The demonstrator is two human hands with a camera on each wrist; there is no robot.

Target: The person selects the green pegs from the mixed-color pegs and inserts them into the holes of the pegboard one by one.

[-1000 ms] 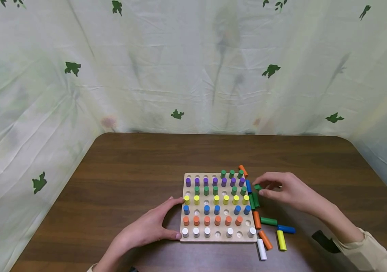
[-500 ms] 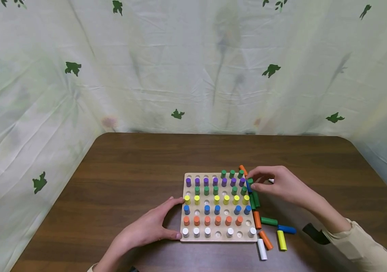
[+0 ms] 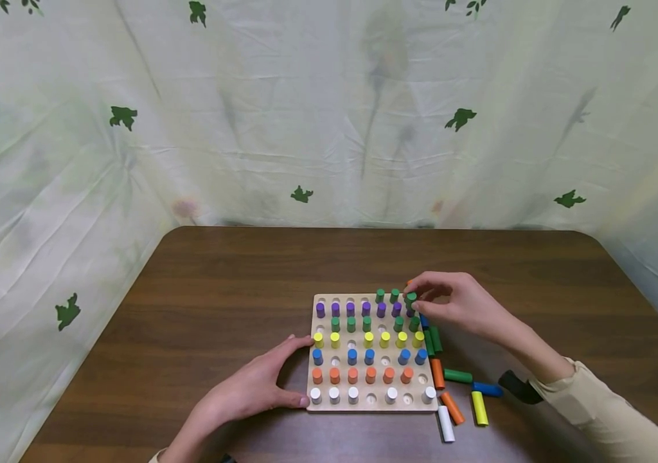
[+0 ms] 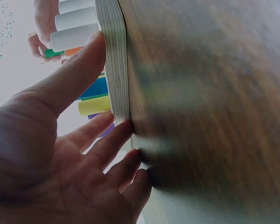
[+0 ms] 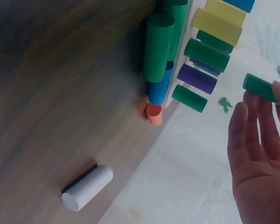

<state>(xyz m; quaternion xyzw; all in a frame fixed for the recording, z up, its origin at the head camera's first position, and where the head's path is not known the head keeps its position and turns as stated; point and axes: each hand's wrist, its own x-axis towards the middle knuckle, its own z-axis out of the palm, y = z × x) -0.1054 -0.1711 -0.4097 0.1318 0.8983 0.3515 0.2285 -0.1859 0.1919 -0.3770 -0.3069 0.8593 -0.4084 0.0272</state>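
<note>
A pale wooden pegboard (image 3: 371, 406) stands on the table with rows of purple, green, yellow, blue, orange and white pegs upright in its holes. My left hand (image 3: 248, 386) touches its left edge, thumb near the front corner, fingers farther back; in the left wrist view the left hand (image 4: 79, 140) has its thumb on the board's edge (image 4: 117, 70). Above the board's back right corner, my right hand (image 3: 468, 305) pinches a green peg (image 3: 411, 298). In the right wrist view the green peg (image 5: 259, 87) is between thumb and fingers of the right hand (image 5: 266, 163), apart from the board.
Loose pegs lie along the board's right side: green (image 3: 457, 376), blue (image 3: 488, 390), yellow (image 3: 479, 409), orange (image 3: 452, 408) and white (image 3: 445, 424). Another white peg (image 5: 87, 187) lies on the table in the right wrist view. A pale curtain (image 3: 329, 128) hangs behind the table.
My right hand has moved left and slightly back with the green peg, from beside the board to over its back right corner. The left hand has stayed where it was.
</note>
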